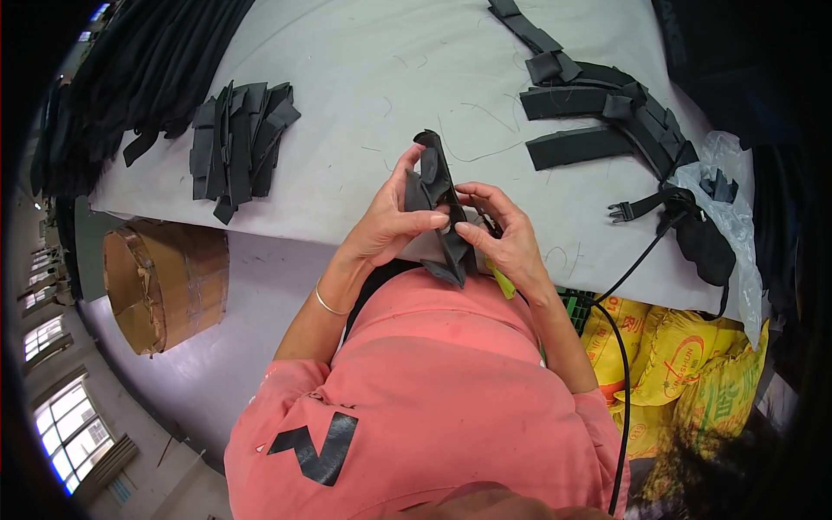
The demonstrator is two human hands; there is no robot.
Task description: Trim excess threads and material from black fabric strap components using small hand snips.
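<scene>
A dark fabric strip with folded flaps (pixel 440 178) stands up between my two hands, near the front edge of the table. My left hand (pixel 392 217) grips its left side, thumb in front and a finger at its upper part. From the right, my right hand (pixel 507 243) pinches the strip at its middle, the thumbs almost meeting there. A yellow-green thing (pixel 500 279) pokes out below my right palm; the hand hides the rest, so its kind is unclear. The strip's lower end hangs close to my pink shirt.
Stacked dark fabric pieces (pixel 243 143) lie left; more strips (pixel 581 147) lie right. Loose threads dot the white tabletop (pixel 347 104). A buckled black pouch (pixel 702 243), plastic bag (pixel 732 186) and black cable (pixel 626 381) are right. Below are a cardboard box (pixel 169 282) and yellow sacks (pixel 676 364).
</scene>
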